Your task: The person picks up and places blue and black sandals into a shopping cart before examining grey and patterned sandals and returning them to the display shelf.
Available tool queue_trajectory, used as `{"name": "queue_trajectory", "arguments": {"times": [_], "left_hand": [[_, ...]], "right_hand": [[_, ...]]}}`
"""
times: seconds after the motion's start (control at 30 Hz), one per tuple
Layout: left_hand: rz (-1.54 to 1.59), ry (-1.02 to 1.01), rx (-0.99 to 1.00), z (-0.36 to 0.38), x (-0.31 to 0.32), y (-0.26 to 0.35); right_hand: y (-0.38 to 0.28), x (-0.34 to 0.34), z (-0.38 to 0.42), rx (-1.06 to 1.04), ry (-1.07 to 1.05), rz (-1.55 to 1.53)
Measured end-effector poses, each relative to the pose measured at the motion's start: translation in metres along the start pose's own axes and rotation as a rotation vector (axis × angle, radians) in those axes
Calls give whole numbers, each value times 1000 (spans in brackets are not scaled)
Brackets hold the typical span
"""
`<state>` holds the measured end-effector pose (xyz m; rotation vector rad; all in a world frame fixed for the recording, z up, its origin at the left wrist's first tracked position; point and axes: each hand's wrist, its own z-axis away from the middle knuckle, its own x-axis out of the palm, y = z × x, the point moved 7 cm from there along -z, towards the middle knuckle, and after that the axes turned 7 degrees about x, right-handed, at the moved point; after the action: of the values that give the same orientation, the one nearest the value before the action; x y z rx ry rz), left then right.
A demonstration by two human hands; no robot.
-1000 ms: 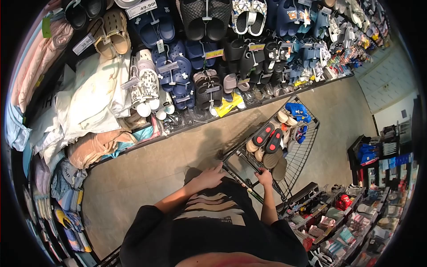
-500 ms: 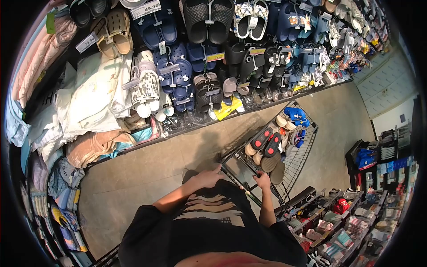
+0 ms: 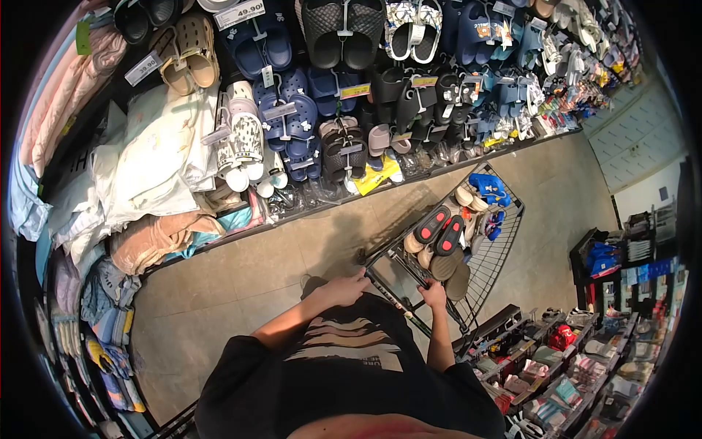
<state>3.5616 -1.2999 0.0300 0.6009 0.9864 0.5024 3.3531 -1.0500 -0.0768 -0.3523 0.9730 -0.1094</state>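
Observation:
A wire shopping cart (image 3: 499, 252) stands before me, tilted across the aisle. At the near left end of its handle, my left hand (image 3: 345, 290) is closed, its fingertips on the bar. My right hand (image 3: 433, 294) wraps round a dark bar at the rear of the basket. Inside lies a pile of footwear: black soles with red patches (image 3: 447, 234), brown-grey soles (image 3: 446, 263), beige shoes (image 3: 468, 197) and blue clogs (image 3: 490, 189) at the far end.
Racks of clogs and slides (image 3: 292, 124) line the far side. Bagged white textiles (image 3: 157, 157) and folded clothes (image 3: 106, 293) are stacked at left. Bins of packaged goods (image 3: 563, 358) stand close at the cart's right. Tiled floor (image 3: 227, 314) runs between.
The cart and both hands stay almost where they were. The view shifts very slightly; the footwear in the basket looks the same.

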Motion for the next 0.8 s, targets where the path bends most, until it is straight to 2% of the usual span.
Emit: {"name": "queue_trajectory", "arguments": {"times": [0.1,0.13,0.2,0.43,0.8], "left_hand": [[-46,115,40,3,-9,4],[-46,115,39,6,-18,12],[31,69,-100,11,-32,16],[-43,115,-90,14,-33,9],[-33,82,-133,16,-29,9]], "right_hand": [[1,1,-1,0,-21,-9],[-1,0,1,-1,-21,-9],[-3,-3,2,-1,-13,4],[-8,-6,4,-23,-12,-3],[4,4,-5,-21,0,-45]]}}
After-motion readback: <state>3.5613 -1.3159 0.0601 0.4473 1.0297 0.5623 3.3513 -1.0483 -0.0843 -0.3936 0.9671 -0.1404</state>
